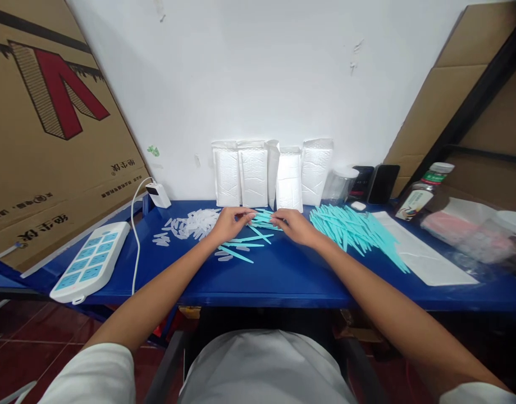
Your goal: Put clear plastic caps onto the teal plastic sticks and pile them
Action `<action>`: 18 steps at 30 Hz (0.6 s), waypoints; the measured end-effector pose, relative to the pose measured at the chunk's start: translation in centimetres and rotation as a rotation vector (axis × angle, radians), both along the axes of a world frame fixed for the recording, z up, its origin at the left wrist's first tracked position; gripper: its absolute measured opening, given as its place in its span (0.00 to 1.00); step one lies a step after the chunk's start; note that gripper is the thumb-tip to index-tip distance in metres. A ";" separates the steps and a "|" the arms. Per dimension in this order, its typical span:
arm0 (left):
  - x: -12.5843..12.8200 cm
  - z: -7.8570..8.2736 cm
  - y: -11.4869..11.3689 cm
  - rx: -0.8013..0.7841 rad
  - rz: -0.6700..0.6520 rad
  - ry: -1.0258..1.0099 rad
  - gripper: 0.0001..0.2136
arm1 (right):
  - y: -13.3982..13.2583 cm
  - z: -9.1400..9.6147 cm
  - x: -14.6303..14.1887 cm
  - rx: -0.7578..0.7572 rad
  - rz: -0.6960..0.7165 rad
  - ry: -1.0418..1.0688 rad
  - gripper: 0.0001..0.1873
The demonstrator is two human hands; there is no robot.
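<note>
At the far left of the blue surface (283, 275) lies one white power strip (91, 259), with one charger (158, 194) beyond it by the wall; next comes a heap of clear caps (194, 223), too many to count, just left of my left hand (229, 223); that hand rests palm down, its fingers (246, 214) drawn narrow on the teal sticks (251, 240) lying between my hands. A few of these sticks, perhaps six, lie loose just in front of my fingers toward me, long axes running mostly left to right; both hands are about equally near them. My right hand (295, 225) touches the same small bunch from the right, fingers curled; whether it grips one I cannot tell. Behind stand five white padded envelopes (272, 174) against the wall. Right of my right hand spreads a large pile of teal sticks (354, 231), uncounted, then one white sheet (424, 255) and one bottle (421, 193).
</note>
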State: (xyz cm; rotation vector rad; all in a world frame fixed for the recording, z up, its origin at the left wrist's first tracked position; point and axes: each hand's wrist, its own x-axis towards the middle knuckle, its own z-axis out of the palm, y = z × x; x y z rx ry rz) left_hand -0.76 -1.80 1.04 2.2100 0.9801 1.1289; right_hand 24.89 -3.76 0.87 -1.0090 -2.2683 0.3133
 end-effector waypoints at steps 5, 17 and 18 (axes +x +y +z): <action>-1.9 0.9 1.5 0.094 0.160 -0.119 0.23 | 1.0 1.4 3.1 0.111 -0.174 -0.104 0.21; -9.0 2.7 4.1 0.149 0.768 0.786 0.18 | 1.2 2.4 17.9 -0.326 -1.041 -0.414 0.11; -9.1 2.5 4.2 0.129 0.771 0.824 0.17 | 1.2 2.4 18.0 -0.330 -1.055 -0.408 0.11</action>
